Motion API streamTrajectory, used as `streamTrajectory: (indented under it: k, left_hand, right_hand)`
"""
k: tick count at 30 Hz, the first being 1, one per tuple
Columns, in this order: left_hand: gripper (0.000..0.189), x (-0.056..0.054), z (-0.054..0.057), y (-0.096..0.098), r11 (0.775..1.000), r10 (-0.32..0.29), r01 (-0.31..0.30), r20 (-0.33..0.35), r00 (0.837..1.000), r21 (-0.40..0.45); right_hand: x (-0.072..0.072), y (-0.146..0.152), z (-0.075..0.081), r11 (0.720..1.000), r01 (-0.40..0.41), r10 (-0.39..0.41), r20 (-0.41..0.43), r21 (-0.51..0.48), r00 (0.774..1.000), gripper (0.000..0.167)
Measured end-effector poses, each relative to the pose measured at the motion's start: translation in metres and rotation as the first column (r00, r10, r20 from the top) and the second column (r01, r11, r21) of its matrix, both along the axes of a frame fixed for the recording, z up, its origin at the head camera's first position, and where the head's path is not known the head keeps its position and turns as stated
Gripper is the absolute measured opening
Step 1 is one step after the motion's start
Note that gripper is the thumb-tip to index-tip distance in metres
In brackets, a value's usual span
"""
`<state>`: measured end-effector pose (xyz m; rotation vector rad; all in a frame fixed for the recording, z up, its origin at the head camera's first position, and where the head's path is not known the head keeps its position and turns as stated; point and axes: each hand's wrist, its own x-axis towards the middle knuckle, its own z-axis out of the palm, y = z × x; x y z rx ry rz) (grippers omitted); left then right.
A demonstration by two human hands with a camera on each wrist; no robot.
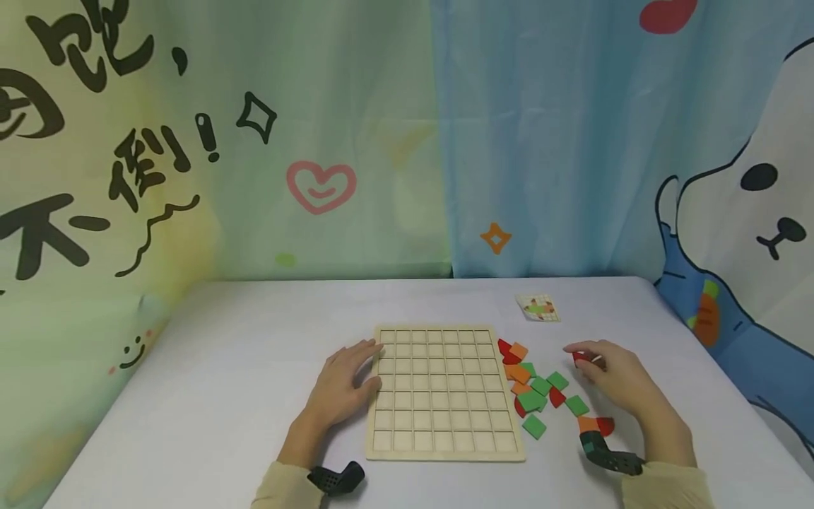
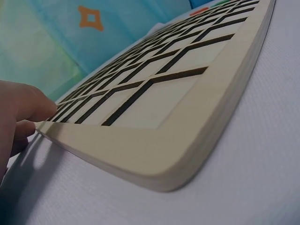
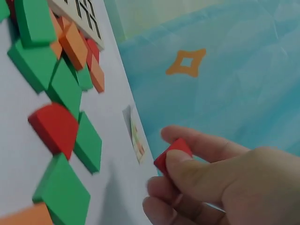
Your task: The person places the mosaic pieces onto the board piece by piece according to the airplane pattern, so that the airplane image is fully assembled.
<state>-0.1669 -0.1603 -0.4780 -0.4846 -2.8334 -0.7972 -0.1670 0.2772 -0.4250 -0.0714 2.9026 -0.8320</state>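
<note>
My left hand (image 1: 344,385) rests at the left edge of a wooden grid board (image 1: 445,456), fingertips and thumb touching its frame. The board lies flat, its square cells bare. Between thumb and index finger my right hand (image 1: 613,371) pinches a small red piece (image 3: 172,155), held above the table to the right of the loose pieces. Beside the board's right edge lie several green squares (image 1: 533,426), orange pieces (image 1: 519,350) and red quarter-round pieces (image 1: 556,396), some overlapping. In the right wrist view a red quarter-round (image 3: 54,129) lies among the green squares.
A small pattern card (image 1: 538,308) with a coloured grid picture lies at the back right of the white table (image 1: 286,304). An orange piece (image 1: 588,424) and a red one (image 1: 605,425) lie near the right wrist's black camera mount (image 1: 610,456). Printed curtains hang behind.
</note>
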Motion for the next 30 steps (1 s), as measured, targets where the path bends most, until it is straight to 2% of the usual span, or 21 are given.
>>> streamTrajectory:
  k: [8, 14, 20, 24, 30]
  left_hand:
    - [0.054, 0.005, -0.004, 0.003, 1.0, 0.007, -0.007, 0.004, 1.0, 0.016]
    - [0.046, 0.002, -0.001, 0.004, 1.0, -0.011, 0.011, -0.008, 1.0, 0.017]
    - [0.045, -0.001, 0.0, 0.005, 1.0, -0.015, 0.015, 0.007, 1.0, 0.004]
    - [0.044, -0.001, -0.001, 0.004, 1.0, -0.019, 0.019, -0.007, 1.0, 0.0]
    - [0.042, 0.0, 0.0, 0.003, 1.0, -0.014, 0.014, -0.011, 1.0, 0.015]
  right_hand:
    - [0.001, -0.018, 0.013, 1.0, -0.009, 0.008, -0.054, -0.012, 0.999, 0.033]
    - [-0.008, -0.028, 0.018, 0.999, -0.018, 0.015, -0.098, -0.03, 0.995, 0.035]
    - [-0.011, -0.032, 0.014, 0.994, 0.052, -0.056, -0.032, -0.099, 0.998, 0.041]
    - [-0.01, -0.031, 0.009, 0.989, 0.071, -0.07, 0.018, -0.127, 0.997, 0.044]
    - [-0.009, -0.023, 0.004, 0.99, 0.082, -0.081, 0.012, -0.111, 0.997, 0.047]
